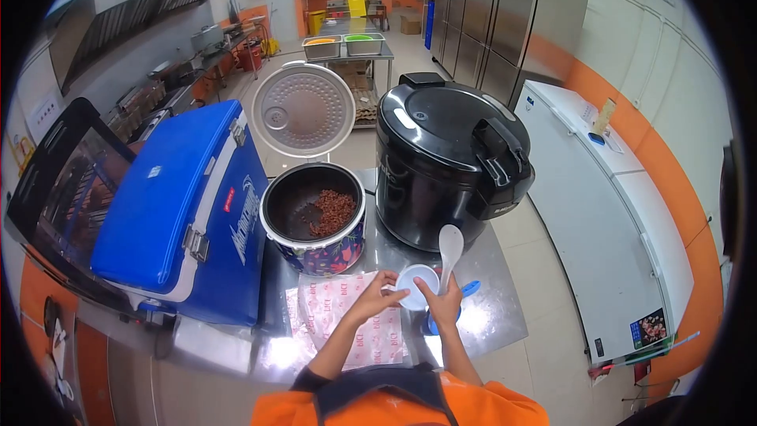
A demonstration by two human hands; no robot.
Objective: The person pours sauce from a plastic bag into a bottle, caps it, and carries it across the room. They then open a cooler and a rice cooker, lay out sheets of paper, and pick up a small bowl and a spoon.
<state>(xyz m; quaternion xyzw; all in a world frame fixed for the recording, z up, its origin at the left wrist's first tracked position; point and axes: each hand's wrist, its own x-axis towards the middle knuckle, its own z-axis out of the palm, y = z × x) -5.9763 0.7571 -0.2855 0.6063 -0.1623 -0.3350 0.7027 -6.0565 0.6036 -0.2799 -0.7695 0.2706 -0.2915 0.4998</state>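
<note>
My left hand (380, 297) is closed on the left rim of a small white bowl (416, 274). In my right hand (443, 304) is a white rice paddle (451, 246), its blade pointing up, and the thumb of that hand presses on the bowl's right side. Just behind and left of the bowl stands an open rice cooker (315, 246) with a floral outside. Reddish-brown grains (333, 211) lie inside it, mostly on the right. Under my hands are printed paper sheets (347, 339). A blue item (471, 288) beside my right hand is partly hidden.
A big black lidded cooker (441, 142) stands behind my right hand. The rice cooker's raised lid (303, 110) tilts back. At left is a blue cooler box (181, 205); the steel table's (497, 300) right edge lies near. A white chest freezer (599, 221) stands farther right.
</note>
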